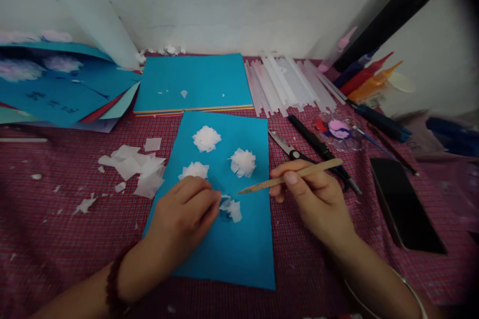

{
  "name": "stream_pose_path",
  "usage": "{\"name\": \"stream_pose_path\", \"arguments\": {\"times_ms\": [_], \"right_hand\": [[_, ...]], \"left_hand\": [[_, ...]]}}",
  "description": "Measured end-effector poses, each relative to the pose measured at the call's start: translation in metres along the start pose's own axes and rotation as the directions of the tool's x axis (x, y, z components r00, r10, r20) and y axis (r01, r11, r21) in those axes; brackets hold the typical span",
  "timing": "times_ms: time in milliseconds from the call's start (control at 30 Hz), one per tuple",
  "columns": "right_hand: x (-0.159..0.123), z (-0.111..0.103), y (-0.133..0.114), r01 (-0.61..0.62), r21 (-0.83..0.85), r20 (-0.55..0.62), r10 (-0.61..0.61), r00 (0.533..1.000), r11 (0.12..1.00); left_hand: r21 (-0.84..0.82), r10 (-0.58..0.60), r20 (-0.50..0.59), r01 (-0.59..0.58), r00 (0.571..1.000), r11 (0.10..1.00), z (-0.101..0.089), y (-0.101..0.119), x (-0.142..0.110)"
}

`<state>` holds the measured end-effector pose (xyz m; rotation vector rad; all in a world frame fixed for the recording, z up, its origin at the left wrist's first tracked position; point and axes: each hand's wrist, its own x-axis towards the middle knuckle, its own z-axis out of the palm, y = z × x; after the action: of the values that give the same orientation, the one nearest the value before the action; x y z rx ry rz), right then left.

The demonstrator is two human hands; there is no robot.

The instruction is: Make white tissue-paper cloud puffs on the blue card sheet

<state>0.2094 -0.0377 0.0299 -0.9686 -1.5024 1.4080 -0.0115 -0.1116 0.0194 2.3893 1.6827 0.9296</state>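
Note:
A blue sheet of paper (247, 254) lies in front of me with white tissue-paper puffs on it: an upper one (206, 138), one at the right (243, 162) and one (194, 170) partly behind my left hand (187, 214). That hand is pinched closed beside a smaller, looser tissue cluster (234, 209); whatever its fingertips hold is hidden. A dark blue spot shows at this cluster's lower edge. My right hand (318, 194) grips a wooden craft stick (322, 167) like a pen, its tip just above the sheet and right of the cluster.
Loose tissue squares (134, 164) lie left of the sheet. Behind are stacked coloured papers (194, 79) and translucent glue sticks (284, 84). Scissors (286, 147), a black pen-like tool (314, 139), a paint palette (340, 129) and a phone (406, 204) lie to the right.

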Motion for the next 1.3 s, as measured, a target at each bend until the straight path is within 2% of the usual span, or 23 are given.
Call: {"name": "stream_pose_path", "arguments": {"times_ms": [67,167,300,400,733,833,967,1033,1100,1200,1300], "right_hand": [[0.000,0.002,-0.001,0.021,-0.041,0.031,-0.019,0.999,0.999],[0.001,0.003,-0.001,0.054,-0.117,0.067,-0.047,0.997,0.992],[0.000,0.004,0.003,0.132,-0.254,0.134,-0.101,0.986,0.958],[-0.001,0.006,0.004,0.159,-0.296,0.180,-0.108,0.978,0.942],[-0.006,0.007,-0.001,0.258,-0.245,0.339,-0.167,0.926,0.935],[-0.006,0.004,-0.003,0.291,-0.232,0.404,-0.180,0.897,0.928],[-0.007,-0.001,-0.010,0.372,-0.235,0.466,-0.232,0.854,0.898],[-0.007,-0.002,-0.012,0.398,-0.217,0.437,-0.276,0.856,0.891],[-0.007,-0.002,-0.012,0.368,-0.235,0.329,-0.282,0.901,0.900],[-0.005,0.000,-0.008,0.242,-0.283,0.156,-0.205,0.966,0.928],[-0.002,0.004,-0.001,0.161,-0.274,0.144,-0.125,0.982,0.948]], "left_hand": [[0.089,0.091,-0.058,-0.086,0.994,0.992,-0.008,0.000,-0.001],[0.161,0.183,-0.063,-0.171,0.981,0.972,-0.013,-0.001,-0.002],[0.155,0.117,0.002,-0.116,0.993,0.981,-0.005,-0.006,0.000],[0.141,0.058,0.044,-0.063,0.997,0.988,0.001,-0.009,0.002],[-0.003,0.012,0.028,-0.012,1.000,1.000,0.011,-0.008,0.005],[-0.118,-0.022,0.096,0.034,0.995,0.992,0.013,-0.008,0.006],[-0.249,-0.053,0.286,0.128,0.957,0.960,0.014,-0.009,0.010],[-0.274,-0.057,0.336,0.155,0.940,0.949,0.013,-0.009,0.012],[-0.286,-0.059,0.349,0.167,0.935,0.944,0.013,-0.009,0.012],[-0.299,-0.059,0.349,0.171,0.935,0.939,0.013,-0.008,0.012],[-0.307,-0.061,0.354,0.177,0.933,0.935,0.013,-0.009,0.012]]}}
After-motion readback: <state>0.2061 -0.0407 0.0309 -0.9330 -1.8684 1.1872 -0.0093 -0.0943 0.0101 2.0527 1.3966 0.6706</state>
